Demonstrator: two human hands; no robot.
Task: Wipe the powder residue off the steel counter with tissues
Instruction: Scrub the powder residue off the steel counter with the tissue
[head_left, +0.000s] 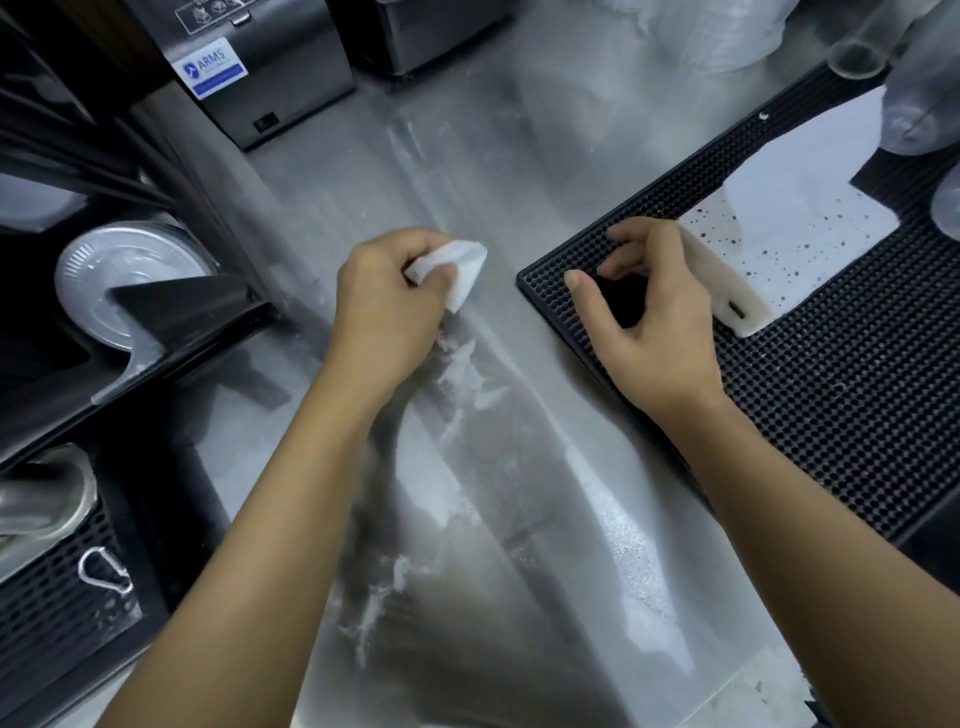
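Observation:
My left hand is closed around a folded white tissue and presses it on the steel counter at mid-frame. White powder residue streaks the counter just below that hand, and more powder lies nearer to me. My right hand hovers over the corner of the black rubber bar mat, fingers curled and apart, holding nothing.
A white scraper and a starred white sheet lie on the mat. Clear cups stand at the back right. A steel machine sits at the back left. A black rack with plastic lids borders the left.

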